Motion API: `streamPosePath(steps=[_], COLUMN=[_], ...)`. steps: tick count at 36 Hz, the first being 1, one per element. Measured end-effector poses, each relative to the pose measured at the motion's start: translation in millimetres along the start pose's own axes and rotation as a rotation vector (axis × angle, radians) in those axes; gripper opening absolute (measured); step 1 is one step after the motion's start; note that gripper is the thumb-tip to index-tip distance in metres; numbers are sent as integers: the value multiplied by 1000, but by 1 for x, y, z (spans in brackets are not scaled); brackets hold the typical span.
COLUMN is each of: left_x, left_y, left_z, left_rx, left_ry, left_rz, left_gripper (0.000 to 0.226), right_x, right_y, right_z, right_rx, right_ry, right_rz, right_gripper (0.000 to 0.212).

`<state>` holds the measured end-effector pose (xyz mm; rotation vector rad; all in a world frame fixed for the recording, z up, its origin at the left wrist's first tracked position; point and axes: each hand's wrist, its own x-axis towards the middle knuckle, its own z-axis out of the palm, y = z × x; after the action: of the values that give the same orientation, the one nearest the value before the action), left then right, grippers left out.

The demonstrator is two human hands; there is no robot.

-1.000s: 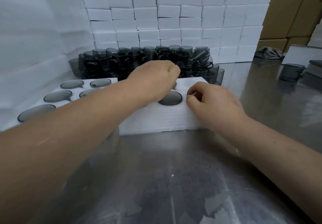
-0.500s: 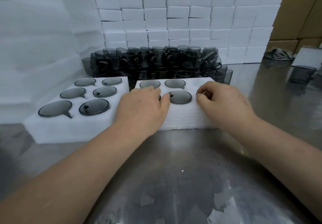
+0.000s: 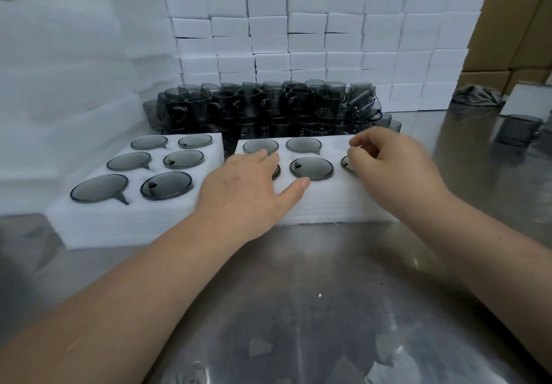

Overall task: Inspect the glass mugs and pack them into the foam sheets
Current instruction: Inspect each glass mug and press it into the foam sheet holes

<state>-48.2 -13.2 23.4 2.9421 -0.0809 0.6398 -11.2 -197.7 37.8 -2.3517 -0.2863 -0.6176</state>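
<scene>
Two white foam blocks lie side by side on the steel table (image 3: 298, 309). The left foam block (image 3: 119, 225) holds several smoky glass mugs (image 3: 165, 185) sunk in its pockets. On the right foam block (image 3: 328, 204), more packed mugs (image 3: 311, 168) sit flush. My left hand (image 3: 251, 186) rests flat on this block, fingers straight, covering the front left mug. My right hand (image 3: 388, 168) has its fingers curled over the front right mug (image 3: 345, 162), with thumb and forefinger pinched at its rim; most of that mug is hidden.
A dense pile of loose dark mugs (image 3: 268, 109) stands behind the blocks. Stacked white foam blocks (image 3: 328, 40) form a wall at the back, and foam sheets (image 3: 74, 55) stand at the left. One mug (image 3: 518, 129), a grey cloth (image 3: 475, 100) and cardboard boxes (image 3: 522, 25) are at the right.
My left hand has come back from the far row and now lies flat over the front left mug. The right hand has stayed at the front right pocket. The view has shifted left, showing the left block.
</scene>
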Motion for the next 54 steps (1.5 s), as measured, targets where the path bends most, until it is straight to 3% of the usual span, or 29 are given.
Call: streamPosePath(steps=[6,15,25,33,42,45,51,54], left_x=[2,2,2,3,3,3,3,4], left_y=[-2,-2,-4,-5,-5,-5,-5,-5], left_z=[1,2,5,6,5,5,4,4], left_rx=[23,26,9,1,-2,-4,11,25], left_ry=[0,16,36,29,26,34,23,21], left_rz=[20,20,39,40,45,43,50,64], left_gripper=[77,79,79,79,80,80,78,74], right_x=[26,85,121,128,125,131,135,132], right_y=[-5,-9,-25,-18,-15,-11,-15,-21], right_z=[-3,20,53,63,65,66,61,56], right_rx=[86,-152,-494,-533,-429,-511,-531,-616], right_ry=[-40,-302,-554,-634,-596,-558,-376,-178], right_rz=[55,8,-9,-21,-3,-95,-133,-253], right_gripper=[13,35,34,30,30,30,27,24])
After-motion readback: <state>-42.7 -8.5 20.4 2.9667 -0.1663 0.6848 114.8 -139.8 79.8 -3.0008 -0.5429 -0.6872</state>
